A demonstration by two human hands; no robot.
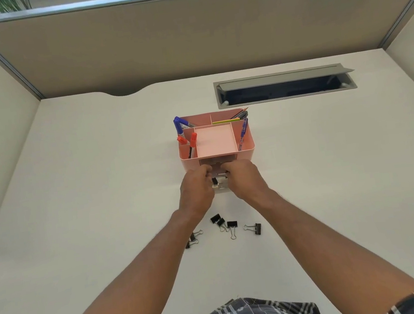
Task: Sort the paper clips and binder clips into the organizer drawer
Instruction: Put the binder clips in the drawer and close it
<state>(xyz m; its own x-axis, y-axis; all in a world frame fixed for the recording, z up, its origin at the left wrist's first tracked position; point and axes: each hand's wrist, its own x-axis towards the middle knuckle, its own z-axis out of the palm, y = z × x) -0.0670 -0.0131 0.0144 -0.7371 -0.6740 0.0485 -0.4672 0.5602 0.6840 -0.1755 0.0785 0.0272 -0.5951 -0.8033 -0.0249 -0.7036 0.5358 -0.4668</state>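
A pink desk organizer [247, 151] stands mid-desk, its clear drawer [220, 184] pulled out toward me. My left hand [197, 184] and my right hand [242, 177] are both over the drawer with fingers curled at its sides. A black binder clip and something shiny show between the hands inside the drawer. Whether either hand pinches a clip is hidden. Several black binder clips [232, 228] lie loose on the desk nearer to me, between my forearms; one [192, 240] sits partly under my left arm.
Markers and pens [184, 133] stand in the organizer's side compartments. A grey cable hatch [284, 85] lies open at the back right. Cubicle partition walls close the desk at the back and both sides.
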